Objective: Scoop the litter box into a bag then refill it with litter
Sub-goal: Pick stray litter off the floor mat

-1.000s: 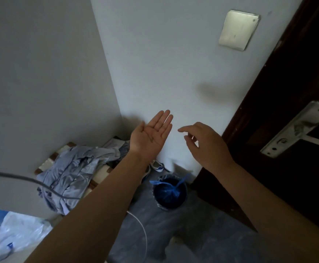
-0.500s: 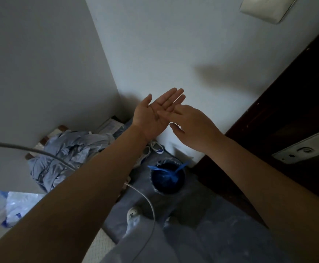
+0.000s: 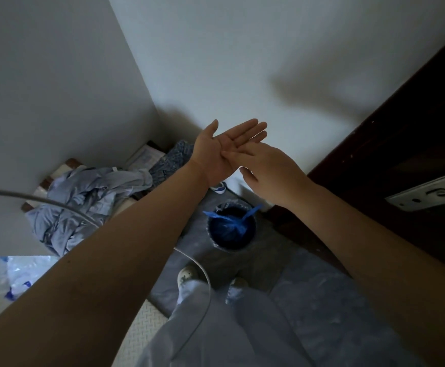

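My left hand (image 3: 222, 149) is held out palm up with flat fingers, empty. My right hand (image 3: 271, 170) lies palm down across it, its fingertips touching the left palm, and holds nothing. Below them on the floor stands a small round bin (image 3: 232, 229) with a tied blue bag (image 3: 229, 225) inside. No litter box or scoop is in view.
A pile of light blue clothes (image 3: 83, 205) lies in the corner on the left. A dark wooden door (image 3: 401, 133) with a metal handle plate (image 3: 428, 194) is on the right. Grey plastic sheeting (image 3: 322, 300) covers the floor. A white cable (image 3: 200, 282) hangs past my legs. Clear plastic bags (image 3: 7, 276) lie at the lower left.
The right hand moved left onto the left palm; they were apart a second ago. The view tilted down, bringing my legs and feet into sight.
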Available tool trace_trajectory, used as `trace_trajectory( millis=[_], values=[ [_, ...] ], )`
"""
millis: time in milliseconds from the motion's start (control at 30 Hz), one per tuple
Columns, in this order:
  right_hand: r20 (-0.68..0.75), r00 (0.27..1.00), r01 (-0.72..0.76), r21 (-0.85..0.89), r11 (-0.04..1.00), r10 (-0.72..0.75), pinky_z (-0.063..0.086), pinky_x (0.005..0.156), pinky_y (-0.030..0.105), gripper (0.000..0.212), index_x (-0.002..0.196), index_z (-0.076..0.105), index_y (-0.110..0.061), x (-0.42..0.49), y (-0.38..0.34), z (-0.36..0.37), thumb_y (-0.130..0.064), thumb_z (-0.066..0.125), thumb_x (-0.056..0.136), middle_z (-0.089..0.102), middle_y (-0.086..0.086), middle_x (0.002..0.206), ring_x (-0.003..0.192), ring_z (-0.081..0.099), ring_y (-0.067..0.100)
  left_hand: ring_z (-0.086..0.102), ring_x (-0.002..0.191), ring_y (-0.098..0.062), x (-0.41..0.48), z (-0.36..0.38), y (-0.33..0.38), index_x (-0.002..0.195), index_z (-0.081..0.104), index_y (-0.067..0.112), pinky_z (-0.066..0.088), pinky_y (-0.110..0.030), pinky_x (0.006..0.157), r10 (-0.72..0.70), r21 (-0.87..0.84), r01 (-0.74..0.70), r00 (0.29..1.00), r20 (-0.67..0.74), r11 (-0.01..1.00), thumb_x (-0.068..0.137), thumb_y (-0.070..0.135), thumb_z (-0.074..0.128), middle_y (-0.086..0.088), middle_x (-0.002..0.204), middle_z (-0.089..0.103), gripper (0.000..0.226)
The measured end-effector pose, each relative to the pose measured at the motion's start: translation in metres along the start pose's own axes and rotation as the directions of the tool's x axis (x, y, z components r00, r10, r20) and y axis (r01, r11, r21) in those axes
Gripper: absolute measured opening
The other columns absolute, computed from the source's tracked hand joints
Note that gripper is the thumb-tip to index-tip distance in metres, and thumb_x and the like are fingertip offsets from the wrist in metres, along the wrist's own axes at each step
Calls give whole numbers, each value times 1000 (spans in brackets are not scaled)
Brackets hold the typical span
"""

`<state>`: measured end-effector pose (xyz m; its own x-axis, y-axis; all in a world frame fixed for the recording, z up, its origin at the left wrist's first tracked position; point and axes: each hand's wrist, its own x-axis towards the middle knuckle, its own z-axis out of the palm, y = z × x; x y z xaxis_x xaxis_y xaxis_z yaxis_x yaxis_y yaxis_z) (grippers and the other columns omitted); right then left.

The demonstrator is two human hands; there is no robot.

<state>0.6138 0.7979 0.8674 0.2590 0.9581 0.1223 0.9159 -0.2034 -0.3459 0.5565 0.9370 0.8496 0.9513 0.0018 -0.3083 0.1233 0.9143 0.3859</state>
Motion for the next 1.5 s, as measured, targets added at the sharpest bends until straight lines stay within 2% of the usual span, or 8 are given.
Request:
trace_trajectory(
  millis=[133,300,433,600,933,1167,1333,1500],
  values=[
    [26,1000,-17,-14,1000,18,49,64,34,50,132,55,-18,-6,4,5,-25,34,87,60,5,97,80,56,22,47,129,-30,5,-5,-7,131,48,-2,33,-42,109,-9,63,13,998,-69,998,96,57,10,-19,136,52,79],
    [25,999,-33,-50,998,34,36,66,22,44,131,56,-17,-15,8,12,-11,57,87,62,5,96,81,56,20,48,128,-27,12,-12,-16,130,50,-1,36,-39,107,-8,189,36,989,-151,981,96,58,8,-17,134,54,80],
    [70,995,-61,-69,996,66,32,64,24,40,128,57,-17,-21,8,16,-12,56,88,60,5,89,77,53,20,48,128,-25,17,-21,-19,129,51,1,33,-40,110,-7,287,58,985,-175,956,96,58,9,-16,133,55,79],
    [64,995,-76,-47,996,79,29,60,25,45,131,57,-15,-28,7,19,-8,60,87,53,5,78,71,35,10,46,130,-20,17,-35,-18,128,54,7,27,-37,112,-13,406,85,984,-178,910,95,59,6,-8,129,60,77],
    [3,998,-58,-31,998,58,28,64,20,51,138,48,-16,-20,6,14,-12,59,88,53,-1,86,76,34,7,45,130,-26,14,-19,-16,131,49,-1,31,-39,111,15,319,36,988,-156,947,97,56,9,-17,134,54,78],
    [131,989,-64,-64,996,72,30,61,24,59,147,32,-15,-28,5,27,-15,54,92,40,-1,78,71,38,11,49,128,-20,11,-17,-10,128,53,5,29,-35,112,41,350,21,985,-168,936,96,58,7,-11,133,57,77],
    [89,995,-38,-54,998,42,30,60,19,54,142,42,-15,-31,8,22,-12,57,90,54,4,83,72,46,13,46,130,-23,7,-23,-15,130,51,4,27,-38,113,36,369,33,983,-179,929,96,58,7,-12,133,56,78],
    [51,997,-47,-34,998,49,32,63,22,66,151,24,-18,-22,0,22,-16,53,92,53,1,91,75,39,8,46,129,-27,3,-16,-18,133,48,0,33,-41,109,36,285,21,980,-194,958,96,58,10,-17,135,53,78]
  ],
)
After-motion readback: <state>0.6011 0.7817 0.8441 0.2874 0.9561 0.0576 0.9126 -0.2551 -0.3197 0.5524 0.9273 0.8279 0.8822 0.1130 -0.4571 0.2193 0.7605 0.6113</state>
